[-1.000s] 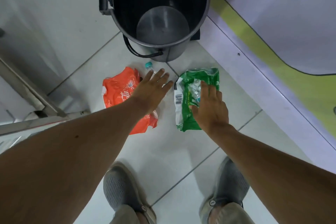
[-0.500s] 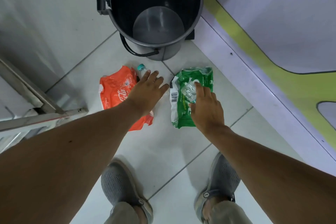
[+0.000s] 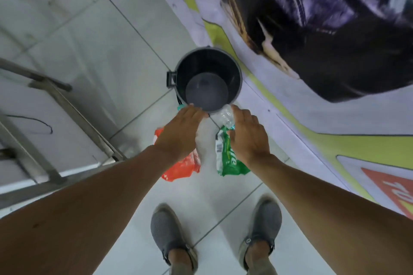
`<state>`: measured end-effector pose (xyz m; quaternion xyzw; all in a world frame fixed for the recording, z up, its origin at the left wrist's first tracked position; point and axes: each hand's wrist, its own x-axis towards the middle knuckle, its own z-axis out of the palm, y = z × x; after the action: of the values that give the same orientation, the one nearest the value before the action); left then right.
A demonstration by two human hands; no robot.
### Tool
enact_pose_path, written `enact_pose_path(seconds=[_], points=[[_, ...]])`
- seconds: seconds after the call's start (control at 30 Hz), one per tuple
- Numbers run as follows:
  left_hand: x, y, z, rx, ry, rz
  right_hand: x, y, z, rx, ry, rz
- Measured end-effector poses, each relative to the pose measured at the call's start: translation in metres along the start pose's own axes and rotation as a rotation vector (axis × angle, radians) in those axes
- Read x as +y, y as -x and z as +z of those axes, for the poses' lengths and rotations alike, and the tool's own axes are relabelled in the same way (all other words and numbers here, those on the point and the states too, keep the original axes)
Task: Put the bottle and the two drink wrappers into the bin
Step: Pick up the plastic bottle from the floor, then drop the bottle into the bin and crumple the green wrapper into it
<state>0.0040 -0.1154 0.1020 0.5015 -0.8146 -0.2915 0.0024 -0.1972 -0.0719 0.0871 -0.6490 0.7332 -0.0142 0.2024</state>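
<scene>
The dark round bin stands open on the tiled floor, with nothing inside. My left hand hovers at its near rim, seen from the back. The bottle's teal cap pokes out past my fingers, and the orange wrapper hangs under the palm. My right hand is beside it, just right of the rim. It is closed on the green wrapper, whose crumpled clear plastic end sticks out toward the bin. The bottle's body is hidden by my left hand.
A metal frame with slanted legs stands at the left. A printed banner with yellow-green stripes lies along the right, with a dark blurred shape above it. My grey shoes stand on the tiles below.
Both hands closed on the things on the floor and rose with them toward the bin's near rim. The view lifted, so the bin looks smaller and farther away.
</scene>
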Motion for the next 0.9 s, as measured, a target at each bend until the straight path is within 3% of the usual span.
enact_pose_path(seconds=[0.17, 0.27, 0.4, 0.9], points=[[-0.008, -0.040, -0.028, 0.136, 0.359, -0.188, -0.022, -0.065, -0.014, -0.028, 0.061, -0.035], [-0.023, -0.062, -0.026, 0.218, 0.460, -0.232, -0.026, -0.100, -0.007, -0.085, 0.054, 0.007], [-0.040, -0.082, -0.013, 0.207, 0.527, -0.298, -0.023, -0.128, 0.007, -0.186, 0.032, 0.069], [-0.058, -0.086, 0.012, 0.170, 0.278, -0.381, -0.026, -0.148, 0.017, -0.242, 0.046, 0.112]])
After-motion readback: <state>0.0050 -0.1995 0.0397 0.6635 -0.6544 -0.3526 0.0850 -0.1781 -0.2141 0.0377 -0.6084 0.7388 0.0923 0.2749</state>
